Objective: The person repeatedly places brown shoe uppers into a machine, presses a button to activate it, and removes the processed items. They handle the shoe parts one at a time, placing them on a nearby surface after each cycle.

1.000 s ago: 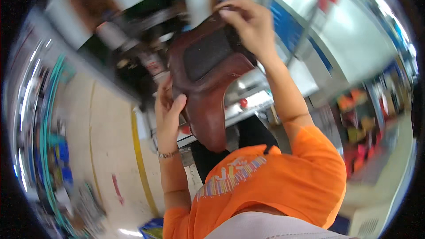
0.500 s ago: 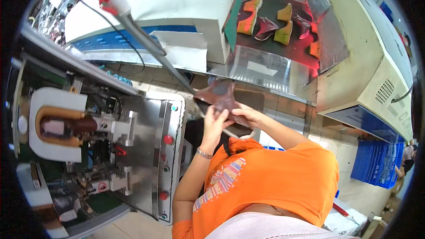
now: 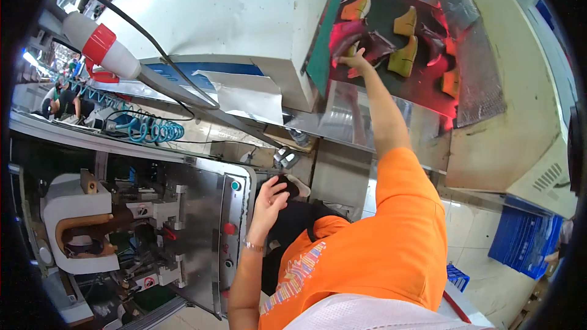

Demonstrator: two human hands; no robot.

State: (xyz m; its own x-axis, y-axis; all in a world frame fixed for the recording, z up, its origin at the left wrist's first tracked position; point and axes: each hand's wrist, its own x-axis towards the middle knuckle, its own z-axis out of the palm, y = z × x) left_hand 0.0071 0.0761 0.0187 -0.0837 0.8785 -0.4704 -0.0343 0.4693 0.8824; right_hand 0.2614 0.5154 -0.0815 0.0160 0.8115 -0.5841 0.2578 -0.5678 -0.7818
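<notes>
My right hand (image 3: pixel 354 63) reaches out over the dark conveyor belt (image 3: pixel 391 85), its fingers apart at the near edge of a reddish-brown leather shoe upper (image 3: pixel 347 38). Red light tints that upper, and its contact with my fingertips is hard to make out. More brown uppers (image 3: pixel 380 44) and yellow-orange wedge-shaped pieces (image 3: pixel 402 56) lie around it on the belt. My left hand (image 3: pixel 267 201) hangs beside the machine's control panel, loosely bent and holding nothing, with its fingers apart.
At the left stands a machine (image 3: pixel 199 220) with green and red buttons; a brown upper (image 3: pixel 85 238) sits in its U-shaped pad. Cream housings (image 3: pixel 513 116) flank the belt. A grey hose (image 3: pixel 183 95) slants overhead. Blue crates (image 3: pixel 524 241) stand at the right.
Both hands held a brown upper before my body. My right hand has since moved forward to the belt, where an upper now lies. My left hand has let go and dropped back left.
</notes>
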